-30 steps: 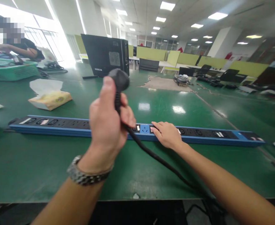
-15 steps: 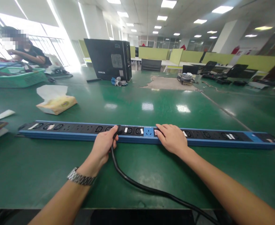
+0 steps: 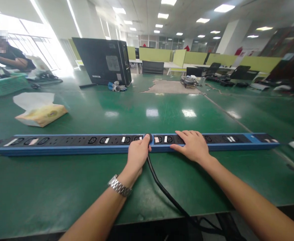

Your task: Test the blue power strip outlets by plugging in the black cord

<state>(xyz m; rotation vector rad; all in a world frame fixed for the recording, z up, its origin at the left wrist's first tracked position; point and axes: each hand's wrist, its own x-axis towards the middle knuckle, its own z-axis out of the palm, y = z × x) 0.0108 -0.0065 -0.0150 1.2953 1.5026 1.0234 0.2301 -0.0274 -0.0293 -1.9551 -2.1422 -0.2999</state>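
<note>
Left hand [image 3: 136, 154] fingers grasp the plug [image 3: 149, 137] on the power strip [image 3: 61, 144]; right hand [image 3: 193, 146] rests flat, fingers released, near the table's front edge.

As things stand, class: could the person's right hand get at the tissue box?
Probably not. The right hand lies flat on the power strip, and the tissue box sits far off to the left beyond the strip, past the left hand that grips the plug. The left arm crosses the way.

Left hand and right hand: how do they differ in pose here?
The left hand is curled around the black plug at the power strip and wears a wristwatch. The right hand lies flat and open, holding nothing, wrist bare. Both rest on the strip.
</note>
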